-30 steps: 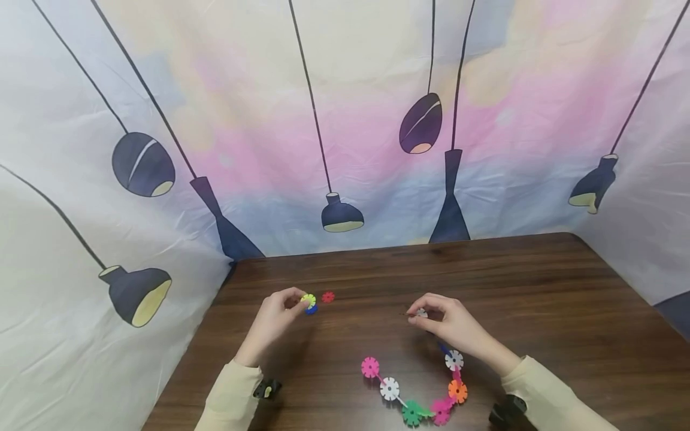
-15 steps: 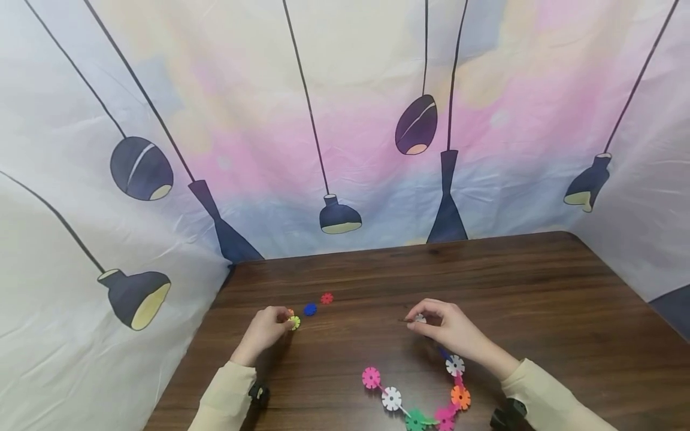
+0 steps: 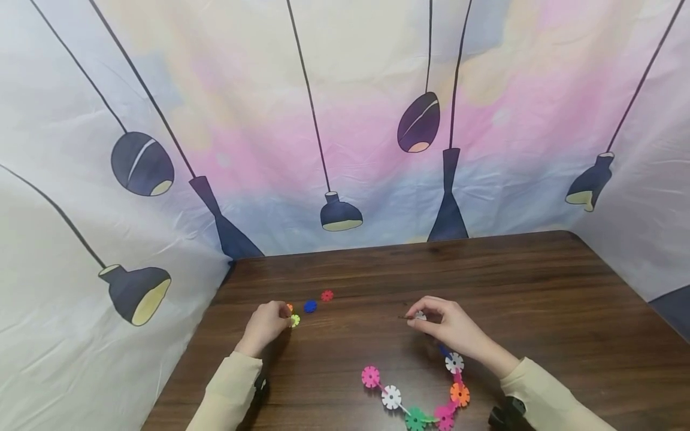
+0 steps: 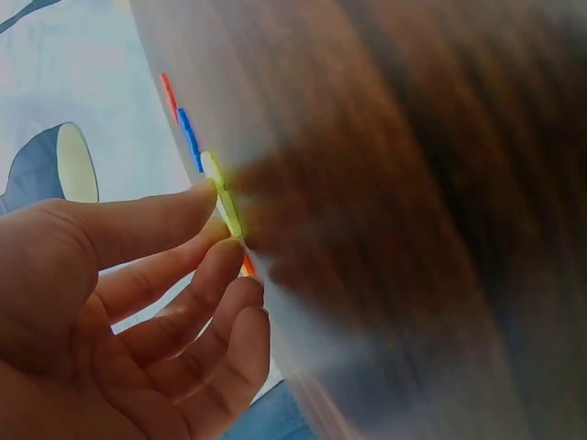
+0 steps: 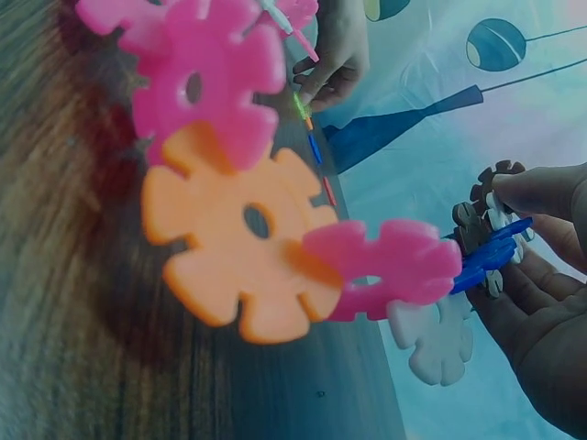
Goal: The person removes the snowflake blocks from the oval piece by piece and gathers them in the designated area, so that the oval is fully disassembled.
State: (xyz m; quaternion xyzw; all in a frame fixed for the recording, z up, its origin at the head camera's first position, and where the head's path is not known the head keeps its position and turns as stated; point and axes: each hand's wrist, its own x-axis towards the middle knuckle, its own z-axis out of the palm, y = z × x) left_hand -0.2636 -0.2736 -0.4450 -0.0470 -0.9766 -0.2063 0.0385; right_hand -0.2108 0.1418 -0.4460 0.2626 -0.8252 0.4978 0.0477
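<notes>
A notched yellow disc (image 4: 229, 209) is clamped between the thumb and fingertips of a person's left hand (image 3: 265, 323), left of centre in the head view; whether it touches the table cannot be told. Over the past second the hand has carried it down and to the left, away from a blue disc (image 3: 309, 306), to a spot just beside an orange disc (image 3: 290, 307) partly hidden by the fingers. The move leaves the blue one in plain sight, with a red disc (image 3: 327, 296) beyond it, up and to the right. For the work in hand, this looks like handling among the loose pieces: the yellow one remains well apart from the chain (image 3: 464, 400) of linked discs curving through the lower centre and right. That chain's pink end lies free at lower centre; its other end is raised right of centre, where the right hand (image 3: 444, 321), almost unmoved, pinches a brown disc (image 5: 487, 180) between thumb and fingers. All around runs the dark wood table (image 3: 334, 353), backed by a pastel cloth (image 3: 372, 54) printed with hanging lamps.
</notes>
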